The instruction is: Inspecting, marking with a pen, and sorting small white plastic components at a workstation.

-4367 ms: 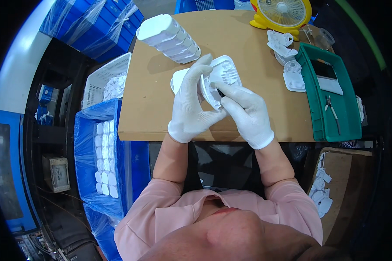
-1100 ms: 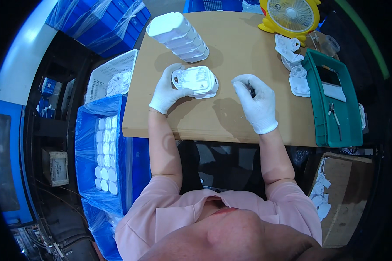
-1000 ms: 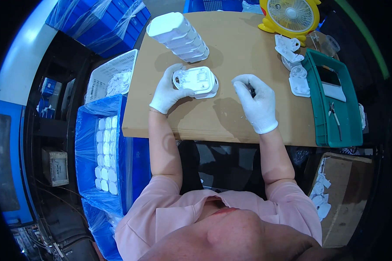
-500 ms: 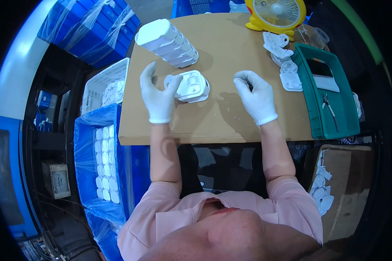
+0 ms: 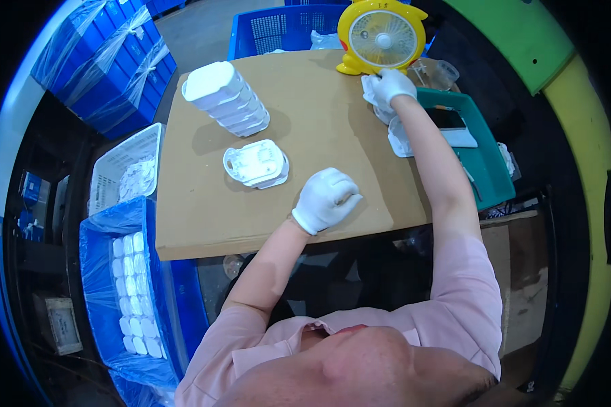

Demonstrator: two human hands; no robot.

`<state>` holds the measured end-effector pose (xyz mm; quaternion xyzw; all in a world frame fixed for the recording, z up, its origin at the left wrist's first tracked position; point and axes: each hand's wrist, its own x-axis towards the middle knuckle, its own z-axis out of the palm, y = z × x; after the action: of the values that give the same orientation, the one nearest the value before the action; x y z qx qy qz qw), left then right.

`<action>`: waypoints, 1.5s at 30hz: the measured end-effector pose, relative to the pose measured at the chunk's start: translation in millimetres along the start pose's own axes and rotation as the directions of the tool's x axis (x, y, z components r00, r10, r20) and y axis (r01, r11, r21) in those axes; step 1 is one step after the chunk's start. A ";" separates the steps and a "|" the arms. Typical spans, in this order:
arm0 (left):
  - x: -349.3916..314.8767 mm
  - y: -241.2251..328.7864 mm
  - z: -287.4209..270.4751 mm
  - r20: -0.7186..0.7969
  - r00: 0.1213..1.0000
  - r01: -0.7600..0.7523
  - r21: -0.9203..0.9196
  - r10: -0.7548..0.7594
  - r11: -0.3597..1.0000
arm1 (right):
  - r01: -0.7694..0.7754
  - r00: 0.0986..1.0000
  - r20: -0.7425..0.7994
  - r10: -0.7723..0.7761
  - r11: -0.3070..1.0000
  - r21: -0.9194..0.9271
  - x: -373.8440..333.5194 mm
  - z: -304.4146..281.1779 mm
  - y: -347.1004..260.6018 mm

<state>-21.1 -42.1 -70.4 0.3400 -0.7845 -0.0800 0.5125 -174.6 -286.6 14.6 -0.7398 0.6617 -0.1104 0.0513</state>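
My left hand (image 5: 326, 201), in a white glove, is over the near part of the cardboard-covered table with its fingers curled in; whatever they hold, if anything, is hidden. My right hand (image 5: 393, 87), also gloved, reaches to the far right and grips a white plastic part (image 5: 370, 88) by the yellow fan. Below it lie more white plastic parts (image 5: 399, 139), partly covered by my arm. A white plastic housing (image 5: 256, 163) with a loop on its left side sits left of my left hand, untouched. Behind it stands a leaning stack of white housings (image 5: 227, 98).
A yellow fan (image 5: 381, 37) stands at the back edge. On the right, a green tray (image 5: 499, 183) holds a dark-screened device and pliers (image 5: 470, 178). A white basket (image 5: 102, 173) and a blue lined crate (image 5: 94, 271) with several white housings flank the table's left side.
My right hand has moved far and right to the white parts. My left hand has left the white housing, come nearer and rightward, and curled its fingers. The view has shifted too.
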 end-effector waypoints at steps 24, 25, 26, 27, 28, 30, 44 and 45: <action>-7.8 -13.2 -7.7 -0.096 0.979 0.181 -0.004 -0.180 0.984 | 0.379 0.871 0.255 -0.419 0.905 0.192 -76.9 6.3 -27.3; -7.1 -13.0 -8.6 -0.082 0.980 0.184 0.007 -0.183 0.983 | 0.311 0.925 0.174 -0.337 0.936 0.164 -74.2 5.7 -32.0; -5.2 -12.4 -7.0 -0.066 0.980 0.186 0.016 -0.185 0.982 | 0.310 0.926 0.172 -0.335 0.937 0.160 -70.0 9.7 -32.9; -3.3 -11.5 -5.8 -0.068 0.982 0.179 0.012 -0.178 0.984 | 0.307 0.920 0.241 -0.310 0.950 0.051 -66.0 15.5 -34.7; -1.4 -9.8 -4.3 -0.056 0.980 0.189 0.002 -0.189 0.982 | 0.305 0.912 0.305 -0.274 0.951 -0.058 -62.1 20.4 -35.7; -3.6 -11.4 -6.2 -0.041 0.978 0.205 -0.001 -0.205 0.979 | 0.282 0.839 0.515 -0.176 0.950 -0.136 -66.9 21.9 -59.3; -14.8 -24.3 -11.4 -0.139 0.945 0.216 -0.411 -0.295 0.886 | 0.315 0.927 -0.134 -0.350 0.535 0.784 -204.9 20.1 -37.4; -10.8 -13.4 -14.5 0.007 0.892 0.310 -0.735 -0.451 0.603 | 0.298 0.931 -0.119 -0.344 0.533 0.792 -209.0 21.5 -41.1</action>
<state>0.0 -42.4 -78.2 0.2773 -0.5486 -0.4569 0.6429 -150.8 -76.3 -17.0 -0.7486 0.3926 -0.3830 0.3725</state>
